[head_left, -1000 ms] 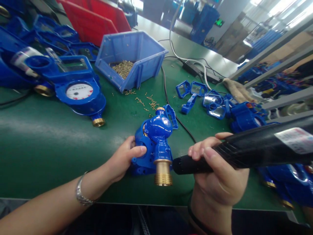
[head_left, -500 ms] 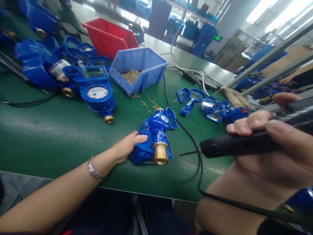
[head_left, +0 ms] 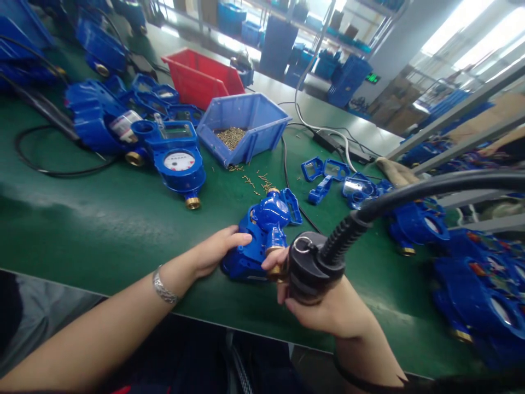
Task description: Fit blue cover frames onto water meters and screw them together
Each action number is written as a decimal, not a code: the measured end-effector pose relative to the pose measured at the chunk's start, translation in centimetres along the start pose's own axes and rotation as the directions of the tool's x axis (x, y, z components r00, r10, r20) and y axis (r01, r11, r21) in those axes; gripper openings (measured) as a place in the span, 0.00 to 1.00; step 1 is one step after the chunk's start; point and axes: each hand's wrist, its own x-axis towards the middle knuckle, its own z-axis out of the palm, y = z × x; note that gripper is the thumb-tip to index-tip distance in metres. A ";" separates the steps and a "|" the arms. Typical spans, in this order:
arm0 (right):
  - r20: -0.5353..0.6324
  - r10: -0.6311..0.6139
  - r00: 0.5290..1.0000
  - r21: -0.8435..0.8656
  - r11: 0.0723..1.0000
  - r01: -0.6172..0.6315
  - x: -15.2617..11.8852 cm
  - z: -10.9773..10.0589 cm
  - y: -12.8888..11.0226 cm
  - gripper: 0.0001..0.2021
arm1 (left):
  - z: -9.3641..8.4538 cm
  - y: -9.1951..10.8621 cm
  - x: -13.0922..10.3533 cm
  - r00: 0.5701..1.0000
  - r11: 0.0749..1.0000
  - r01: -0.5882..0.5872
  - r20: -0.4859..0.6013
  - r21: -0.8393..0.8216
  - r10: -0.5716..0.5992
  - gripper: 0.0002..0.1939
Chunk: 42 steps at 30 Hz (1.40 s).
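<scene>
A blue meter [head_left: 273, 213] with a rounded body and brass ends lies on the green table, its dial not showing. My left hand [head_left: 219, 249] grips its left side, thumb on top. Over the near brass end is my right hand [head_left: 328, 312], wrapped round a black corded electric screwdriver [head_left: 309, 268]. The tool's tip is hidden behind its body and my hand. Touching or close beside the meter's far right side is a blue frame-shaped cover [head_left: 291, 207]. Small brass screws [head_left: 264, 183] lie scattered just beyond it.
A blue bin [head_left: 262, 128] of screws and a red bin [head_left: 200, 76] stand at the back. Blue meters [head_left: 178, 164] are at left, more [head_left: 488, 295] at right. Loose covers [head_left: 322, 189] lie beyond my right hand. The black cord [head_left: 430, 183] arches rightward.
My right hand has brought the screwdriver left and in over the meter, and the tool has turned from lying sideways to pointing away from the camera. My left hand keeps its grip.
</scene>
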 end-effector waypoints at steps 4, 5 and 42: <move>0.001 0.020 1.000 -0.104 0.994 -0.020 -1.3 -2.0 0.8 0.22 | 0.0 0.0 0.1 0.999 0.997 0.023 0.046 -0.072 -0.020 0.22; 0.006 0.029 1.000 -0.108 0.994 -0.028 -1.7 -2.5 0.9 0.23 | 0.0 0.0 0.2 0.998 0.996 0.037 0.051 -0.079 -0.033 0.23; -0.710 -0.086 0.699 0.278 0.878 0.390 5.0 2.6 -3.4 0.13 | 3.3 -1.5 1.2 0.973 0.996 -0.035 -0.225 0.081 0.053 0.35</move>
